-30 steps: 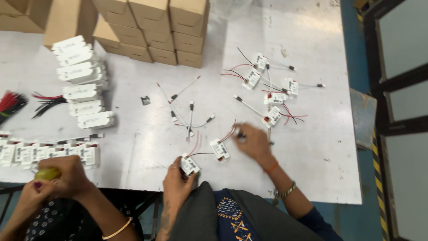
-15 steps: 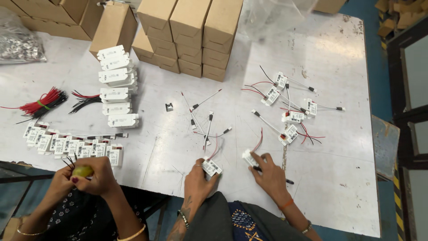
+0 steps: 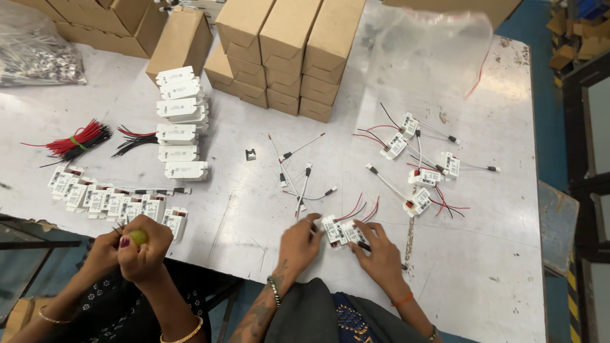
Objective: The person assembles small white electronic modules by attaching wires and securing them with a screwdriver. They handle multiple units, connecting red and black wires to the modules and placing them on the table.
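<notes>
Where the scuffed, pale grey bench (image 3: 254,216) meets its near edge, two small white plastic modules (image 3: 342,232) lie side by side, flat and rectangular, with thin red and black wires (image 3: 359,211) curling away from their far ends. The left hand (image 3: 300,241) rests on the bench at the left module, wrist bent up, fingers curled down so that the tips touch its left end. The right hand (image 3: 376,253) lies flat and low just right of the pair, its fingers stretched leftward and pinching the right module by its near corner; a dark slim stick-like part shows under these fingers, too small to tell what it is. Neither hand is lifted off the surface.

Further out on the right, more wired modules (image 3: 424,171) are scattered loosely, their leads ending in small black tips. Between them and the middle of the bench lie loose white leads (image 3: 304,184) with black ends. Plain brown cardboard boxes (image 3: 286,51) stand stacked in rows at the far side, matte and sharp-edged. A leaning stack of white rectangular casings (image 3: 179,121) stands left of centre, beside bundles of red wires (image 3: 79,141) and black wires (image 3: 136,143). A row of small white modules (image 3: 108,200) lines the near left edge.

At the lower left, another person's hands (image 3: 133,244) are clasped together around a small yellow-green object.
</notes>
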Motion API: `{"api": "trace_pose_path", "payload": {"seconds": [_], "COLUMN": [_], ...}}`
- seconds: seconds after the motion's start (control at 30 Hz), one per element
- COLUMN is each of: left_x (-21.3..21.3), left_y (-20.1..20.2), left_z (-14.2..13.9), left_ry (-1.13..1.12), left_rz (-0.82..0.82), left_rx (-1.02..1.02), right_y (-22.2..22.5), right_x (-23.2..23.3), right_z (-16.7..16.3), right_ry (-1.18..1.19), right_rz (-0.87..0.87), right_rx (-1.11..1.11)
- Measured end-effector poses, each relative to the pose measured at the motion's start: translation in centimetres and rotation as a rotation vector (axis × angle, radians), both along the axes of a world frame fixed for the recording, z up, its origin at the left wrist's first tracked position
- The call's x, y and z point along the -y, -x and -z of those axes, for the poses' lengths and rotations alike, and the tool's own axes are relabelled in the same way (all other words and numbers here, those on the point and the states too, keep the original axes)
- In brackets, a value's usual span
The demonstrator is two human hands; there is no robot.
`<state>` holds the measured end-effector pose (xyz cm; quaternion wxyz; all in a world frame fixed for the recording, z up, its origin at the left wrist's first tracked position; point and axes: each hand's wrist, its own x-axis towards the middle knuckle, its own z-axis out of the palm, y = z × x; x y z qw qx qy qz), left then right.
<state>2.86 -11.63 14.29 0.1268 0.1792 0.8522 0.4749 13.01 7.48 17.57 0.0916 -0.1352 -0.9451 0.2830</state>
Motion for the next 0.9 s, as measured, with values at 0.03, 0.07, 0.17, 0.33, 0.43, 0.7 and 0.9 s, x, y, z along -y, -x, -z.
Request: {"api": "trace_pose_path", "payload": {"seconds": [0.03,0.07,0.17,0.33,0.43,0.7,0.9], "left_x": [0.6,1.3,3.4,4.9,4.4,1.2,-0.4], "left_y": [0.7,1.1,3.4,7.9,10.4,16.0,18.6], "left_z": [-0.1,-0.1,0.3,0.6,0.1,-1.8,-3.7], "left_ry": [-0.018,-0.035,0.045,0.123,0.121,0.101,0.108], "left_rz": [-0.064,-0.127,-0.298,-0.392,-0.446,-0.551,-0.544], "left_rx": [-0.060,-0.119,-0.219,-0.123,-0.141,-0.271,-0.293], "right_y": [-0.1,-0.3,-0.8,-1.7,-2.0,-2.2,-2.9], "right_x": [-0.4,-0.7,-1.5,-2.5,-2.5,-2.5,-3.2], "right_z": [-0.2,-0.4,-0.4,0.1,0.2,0.1,0.2], "right_ry": [-0.021,-0.042,-0.066,-0.060,-0.070,-0.050,-0.068], "right_rz": [0.012,0.024,0.093,0.118,0.106,0.142,0.170], "right_rx": [-0.005,-0.007,0.044,0.079,0.039,0.108,0.071]}}
